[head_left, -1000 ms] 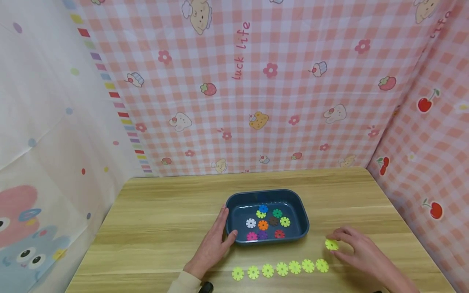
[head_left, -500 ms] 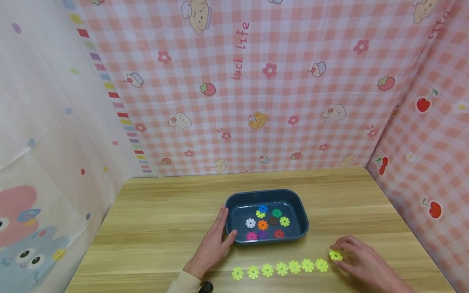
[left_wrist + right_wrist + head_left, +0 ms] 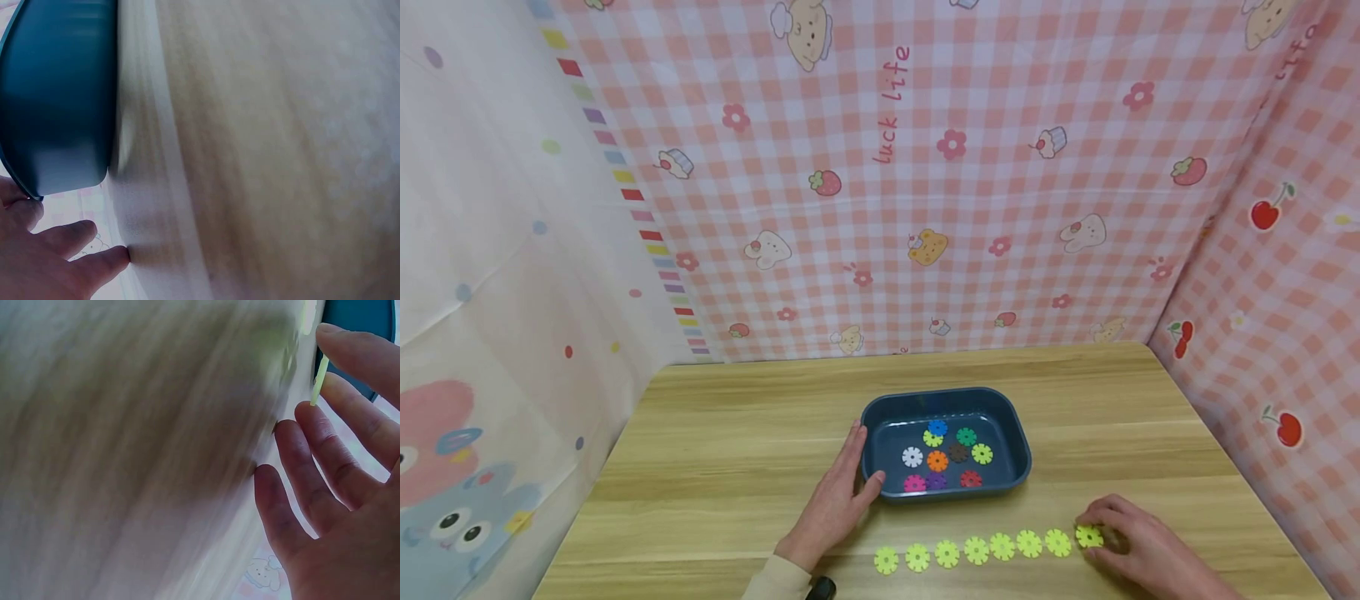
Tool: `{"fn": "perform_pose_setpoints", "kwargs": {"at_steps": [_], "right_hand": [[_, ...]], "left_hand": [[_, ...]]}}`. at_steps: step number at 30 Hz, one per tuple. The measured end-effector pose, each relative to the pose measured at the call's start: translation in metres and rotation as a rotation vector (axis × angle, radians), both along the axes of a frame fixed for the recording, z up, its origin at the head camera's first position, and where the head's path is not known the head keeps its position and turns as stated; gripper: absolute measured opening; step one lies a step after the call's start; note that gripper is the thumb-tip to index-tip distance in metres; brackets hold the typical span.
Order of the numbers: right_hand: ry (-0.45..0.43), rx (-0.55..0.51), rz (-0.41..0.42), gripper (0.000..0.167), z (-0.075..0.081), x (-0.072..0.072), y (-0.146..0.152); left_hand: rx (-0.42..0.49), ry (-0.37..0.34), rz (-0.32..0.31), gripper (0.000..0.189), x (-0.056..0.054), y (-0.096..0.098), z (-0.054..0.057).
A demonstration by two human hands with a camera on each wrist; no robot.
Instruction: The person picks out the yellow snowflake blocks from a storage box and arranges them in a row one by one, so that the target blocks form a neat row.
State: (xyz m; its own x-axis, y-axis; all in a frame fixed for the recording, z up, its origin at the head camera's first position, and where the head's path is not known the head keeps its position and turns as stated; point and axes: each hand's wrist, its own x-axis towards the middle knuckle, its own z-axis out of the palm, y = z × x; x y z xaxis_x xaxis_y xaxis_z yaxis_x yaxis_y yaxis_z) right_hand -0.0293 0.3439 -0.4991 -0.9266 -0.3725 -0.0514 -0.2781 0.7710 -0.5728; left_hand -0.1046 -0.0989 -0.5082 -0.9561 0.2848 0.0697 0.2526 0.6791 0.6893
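My right hand (image 3: 1138, 542) pinches a yellow snowflake disc (image 3: 1089, 536) between thumb and fingers at the right end of a row of matching yellow discs (image 3: 976, 551). Edge-on, the same disc (image 3: 320, 381) appears at the fingertips in the right wrist view, with the other fingertips close to the tabletop. My left hand (image 3: 833, 510) rests against the left side of a dark blue tray (image 3: 955, 495), its fingers fairly straight along the wall and its thumb on the near corner of the rim. Part of the tray wall (image 3: 59, 106) fills the upper left of the left wrist view.
Inside the tray lie several discs: white, blue, green, orange (image 3: 937, 461), brown, pink, purple, red and yellow-green. The wooden table (image 3: 722, 467) meets a pink checked cloth (image 3: 850, 208) at its back edge. Cloth also hangs at both sides.
My right hand has brought the yellow disc down and slightly right, toward the viewer, level with the row's right end. My left hand and the tray have stayed in place.
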Motion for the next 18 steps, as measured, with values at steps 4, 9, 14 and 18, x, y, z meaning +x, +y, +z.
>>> {"fn": "perform_pose_setpoints", "kwargs": {"at_steps": [4,9,14,18], "right_hand": [[-0.01,0.016,0.004,0.027,-0.0015,-0.0012,0.0008],[-0.02,0.02,0.015,0.028,-0.0025,-0.0026,0.0005],[0.03,0.016,0.049,0.027,-0.004,-0.003,-0.0002],[0.027,0.021,0.061,0.027,-0.0033,-0.0041,-0.0008]], "left_hand": [[0.001,-0.006,0.001,0.077,0.0001,0.0003,0.0003],[-0.001,-0.006,0.0,0.077,-0.0002,0.0001,0.0005],[-0.002,0.003,-0.005,0.076,-0.0003,-0.0002,0.0004],[-0.002,0.005,-0.007,0.076,-0.0004,-0.0003,0.001]]}}
